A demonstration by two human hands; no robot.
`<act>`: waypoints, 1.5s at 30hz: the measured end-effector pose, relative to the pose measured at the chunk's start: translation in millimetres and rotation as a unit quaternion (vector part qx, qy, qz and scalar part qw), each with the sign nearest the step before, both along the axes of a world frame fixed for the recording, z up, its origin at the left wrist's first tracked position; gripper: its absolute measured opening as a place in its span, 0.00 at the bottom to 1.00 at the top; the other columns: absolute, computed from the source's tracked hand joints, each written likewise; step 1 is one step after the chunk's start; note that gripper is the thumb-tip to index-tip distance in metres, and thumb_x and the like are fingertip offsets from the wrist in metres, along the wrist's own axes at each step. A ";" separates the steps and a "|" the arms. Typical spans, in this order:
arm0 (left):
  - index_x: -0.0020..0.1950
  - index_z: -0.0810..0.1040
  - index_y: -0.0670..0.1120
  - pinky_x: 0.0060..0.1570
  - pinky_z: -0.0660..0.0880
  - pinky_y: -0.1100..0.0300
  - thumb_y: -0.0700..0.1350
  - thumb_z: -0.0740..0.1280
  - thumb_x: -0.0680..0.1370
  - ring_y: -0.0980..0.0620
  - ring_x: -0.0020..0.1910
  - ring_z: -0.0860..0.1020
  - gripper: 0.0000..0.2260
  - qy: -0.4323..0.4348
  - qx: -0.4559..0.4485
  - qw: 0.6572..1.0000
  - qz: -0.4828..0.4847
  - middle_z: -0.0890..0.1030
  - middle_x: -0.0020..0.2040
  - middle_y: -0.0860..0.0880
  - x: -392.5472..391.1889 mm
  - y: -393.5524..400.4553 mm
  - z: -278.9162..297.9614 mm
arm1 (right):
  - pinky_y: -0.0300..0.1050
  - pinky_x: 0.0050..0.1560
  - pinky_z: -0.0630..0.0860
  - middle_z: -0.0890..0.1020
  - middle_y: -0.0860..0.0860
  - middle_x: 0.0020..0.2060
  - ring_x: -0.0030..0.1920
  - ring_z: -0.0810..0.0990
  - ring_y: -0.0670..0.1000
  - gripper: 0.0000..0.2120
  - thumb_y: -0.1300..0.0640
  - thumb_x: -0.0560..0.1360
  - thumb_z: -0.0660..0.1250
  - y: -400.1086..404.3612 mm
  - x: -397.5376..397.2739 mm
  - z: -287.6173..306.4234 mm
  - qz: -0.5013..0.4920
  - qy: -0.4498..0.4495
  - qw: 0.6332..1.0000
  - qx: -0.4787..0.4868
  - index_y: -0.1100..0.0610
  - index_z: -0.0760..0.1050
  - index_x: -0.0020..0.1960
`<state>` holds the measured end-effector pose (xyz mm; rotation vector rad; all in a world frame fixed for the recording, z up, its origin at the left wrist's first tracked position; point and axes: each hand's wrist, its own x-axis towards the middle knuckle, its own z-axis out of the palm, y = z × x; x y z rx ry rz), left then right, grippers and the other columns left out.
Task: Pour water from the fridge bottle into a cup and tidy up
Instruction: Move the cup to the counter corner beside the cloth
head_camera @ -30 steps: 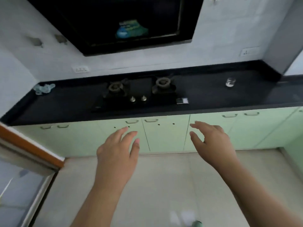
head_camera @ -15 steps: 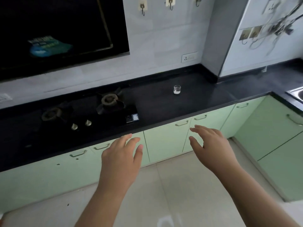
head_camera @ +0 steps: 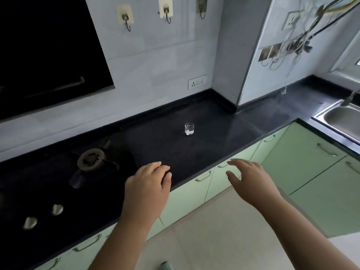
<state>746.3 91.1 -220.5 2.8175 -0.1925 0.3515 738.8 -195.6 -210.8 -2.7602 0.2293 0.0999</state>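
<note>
While both hands (head_camera: 198, 182) hang loose (holding nothing), small round clear-glass cup (head_camera: 189, 129) upright on polished black counter (head_camera: 224, 137).

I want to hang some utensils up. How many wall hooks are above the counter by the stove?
3. The left hook hangs nearest the dark panel, the middle hook to its right, and the right hook beside the pillar, its top cut off. More hang past the pillar.

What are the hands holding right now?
Nothing. The left hand and right hand are both open and empty, and the glass cup stands untouched on the black counter.
</note>
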 end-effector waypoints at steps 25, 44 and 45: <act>0.75 0.73 0.51 0.61 0.79 0.52 0.46 0.57 0.87 0.50 0.62 0.80 0.17 0.323 -0.127 0.930 0.124 0.77 0.70 0.49 322.3 -126.3 -119.2 | 0.47 0.65 0.75 0.79 0.51 0.69 0.66 0.79 0.54 0.30 0.47 0.75 0.75 -51.6 407.2 -140.5 0.125 0.193 0.963 0.138 0.53 0.73 0.74; 0.59 0.77 0.52 0.59 0.80 0.52 0.52 0.56 0.87 0.54 0.52 0.82 0.11 0.402 -0.401 0.781 0.260 0.82 0.53 0.51 394.1 -177.7 -203.4 | 0.40 0.55 0.75 0.78 0.42 0.60 0.57 0.78 0.43 0.24 0.52 0.73 0.79 -22.2 465.2 -212.9 0.153 0.213 0.919 0.294 0.45 0.77 0.67; 0.59 0.77 0.52 0.59 0.80 0.52 0.53 0.55 0.88 0.54 0.52 0.81 0.12 0.395 -0.402 0.786 0.255 0.82 0.52 0.51 390.9 -176.9 -196.9 | 0.41 0.57 0.77 0.79 0.41 0.60 0.58 0.79 0.43 0.25 0.50 0.72 0.79 -26.4 463.4 -211.5 0.149 0.214 0.914 0.309 0.44 0.77 0.66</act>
